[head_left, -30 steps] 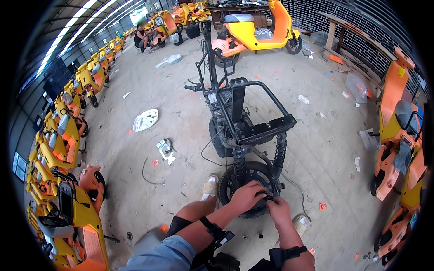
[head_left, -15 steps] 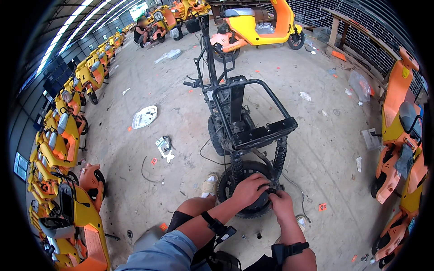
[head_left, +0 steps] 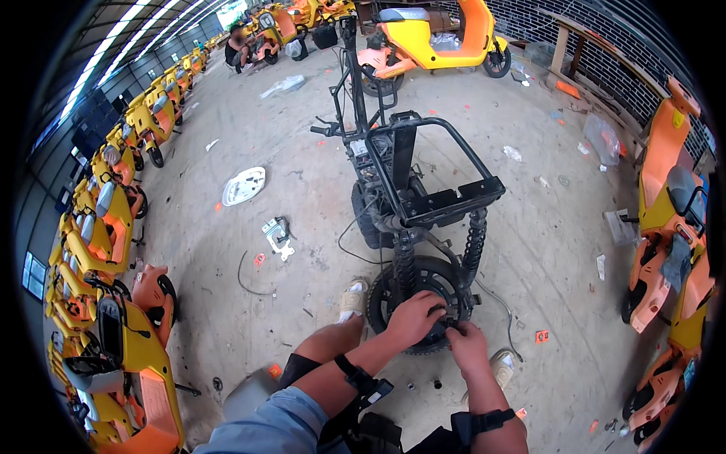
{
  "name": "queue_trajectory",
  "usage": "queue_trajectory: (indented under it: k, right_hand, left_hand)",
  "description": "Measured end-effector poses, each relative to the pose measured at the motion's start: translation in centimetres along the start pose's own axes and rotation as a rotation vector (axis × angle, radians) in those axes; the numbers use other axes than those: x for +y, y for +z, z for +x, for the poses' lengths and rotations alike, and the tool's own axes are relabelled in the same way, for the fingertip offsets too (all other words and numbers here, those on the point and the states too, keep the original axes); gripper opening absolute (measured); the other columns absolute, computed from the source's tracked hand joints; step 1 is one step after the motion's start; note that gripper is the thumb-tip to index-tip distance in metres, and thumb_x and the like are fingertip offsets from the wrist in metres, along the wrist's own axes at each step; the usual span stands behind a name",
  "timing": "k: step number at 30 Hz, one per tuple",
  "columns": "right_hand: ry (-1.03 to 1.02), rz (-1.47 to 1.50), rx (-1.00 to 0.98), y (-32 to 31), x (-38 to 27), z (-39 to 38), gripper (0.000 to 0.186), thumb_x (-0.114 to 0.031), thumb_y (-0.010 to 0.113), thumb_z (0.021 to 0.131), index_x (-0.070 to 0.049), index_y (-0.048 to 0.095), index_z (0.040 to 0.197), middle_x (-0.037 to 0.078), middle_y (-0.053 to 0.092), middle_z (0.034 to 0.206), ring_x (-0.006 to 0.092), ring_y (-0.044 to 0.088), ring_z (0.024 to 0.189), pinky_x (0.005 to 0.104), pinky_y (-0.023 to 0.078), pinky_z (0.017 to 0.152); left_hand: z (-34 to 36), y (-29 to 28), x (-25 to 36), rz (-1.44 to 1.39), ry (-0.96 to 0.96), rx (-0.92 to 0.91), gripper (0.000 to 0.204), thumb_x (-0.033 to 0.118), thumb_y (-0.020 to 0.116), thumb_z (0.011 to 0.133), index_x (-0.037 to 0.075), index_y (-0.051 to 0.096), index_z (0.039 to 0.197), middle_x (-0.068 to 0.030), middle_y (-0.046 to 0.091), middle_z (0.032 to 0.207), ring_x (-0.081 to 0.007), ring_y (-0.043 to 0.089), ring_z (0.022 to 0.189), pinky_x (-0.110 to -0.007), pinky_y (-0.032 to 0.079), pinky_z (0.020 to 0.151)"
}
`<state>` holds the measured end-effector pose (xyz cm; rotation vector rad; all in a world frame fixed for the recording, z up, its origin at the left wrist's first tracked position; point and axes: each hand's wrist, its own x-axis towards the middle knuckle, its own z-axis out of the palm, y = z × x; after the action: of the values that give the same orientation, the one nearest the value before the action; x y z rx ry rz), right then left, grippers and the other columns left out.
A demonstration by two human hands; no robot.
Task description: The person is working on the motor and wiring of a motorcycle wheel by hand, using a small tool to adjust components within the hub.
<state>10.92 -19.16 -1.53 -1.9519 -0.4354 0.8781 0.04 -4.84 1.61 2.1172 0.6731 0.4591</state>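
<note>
A stripped black scooter frame stands in front of me, its wheel closest to my feet. Spring shock absorbers rise on both sides of that wheel. My left hand reaches over the wheel's near side, fingers curled round something dark beside the hub. Just right of it, my right hand is closed in a pinch, close to the left fingertips. What the fingers hold is too small and covered to name. A thin black cable loops off the frame's left side.
Left on the floor lie a white oval panel, a metal bracket and a loose cable. Yellow-orange scooters line the left; others stand at right. One scooter stands behind the frame. A person crouches far off.
The frame and wheel appear slightly higher and further right in the picture. Both hands stay at the wheel, now a little nearer its closest edge. More of my right shoe shows.
</note>
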Motion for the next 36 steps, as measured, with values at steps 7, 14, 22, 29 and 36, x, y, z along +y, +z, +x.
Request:
queue_trajectory:
  k: [7,14,22,29,36]
  right_hand:
    - [-0.031,-0.042,-0.039,0.8,1.3,-2.7,0.033,-0.018,0.068,0.090,0.006,0.068,0.112,0.009,0.068,0.086,0.0152,0.062,0.066,0.0313,0.050,0.062]
    - [-0.072,-0.024,-0.038,0.9,2.3,-4.3,0.032,-0.019,0.066,0.091,0.006,0.068,0.111,0.010,0.068,0.086,0.0155,0.063,0.067,0.0317,0.051,0.062]
    - [-0.043,0.039,0.008,1.0,2.5,-4.7,0.028,-0.019,0.066,0.091,0.004,0.068,0.106,0.008,0.068,0.085,0.0156,0.061,0.064,0.0305,0.049,0.059]
    - [0.128,0.278,-0.059,0.6,-0.1,-5.8,0.024,-0.015,0.064,0.091,0.004,0.067,0.105,0.009,0.069,0.084,0.0153,0.061,0.062,0.0297,0.047,0.056]
    - [0.205,0.330,-0.081,-0.2,-0.9,-5.7,0.022,-0.014,0.062,0.093,0.003,0.066,0.105,0.010,0.070,0.085,0.0163,0.061,0.060,0.0297,0.047,0.055]
  left_hand:
    - [-2.6,0.3,-1.2,-0.057,-0.106,-0.013,0.020,0.019,0.070,0.092,0.008,0.070,0.108,-0.0136,0.070,0.103,-0.0336,0.069,0.091,-0.042,0.055,0.078]
    - [-4.2,0.4,-0.9,-0.057,-0.093,-0.017,0.023,0.020,0.073,0.092,0.005,0.071,0.109,-0.0138,0.071,0.097,-0.0282,0.071,0.087,-0.038,0.055,0.076]
    - [-4.7,-0.2,-0.6,-0.022,0.016,-0.023,0.025,0.024,0.075,0.090,0.006,0.074,0.108,-0.0111,0.072,0.106,-0.0293,0.071,0.096,-0.037,0.056,0.081]
    - [-5.5,0.1,-0.8,0.122,0.177,0.030,0.026,0.027,0.071,0.093,0.011,0.076,0.112,-0.0074,0.070,0.119,-0.0287,0.068,0.108,-0.038,0.055,0.089]
    - [-5.5,0.5,0.0,0.127,0.216,0.048,0.024,0.026,0.070,0.093,0.010,0.075,0.110,-0.0063,0.069,0.117,-0.0290,0.068,0.104,-0.038,0.055,0.089]
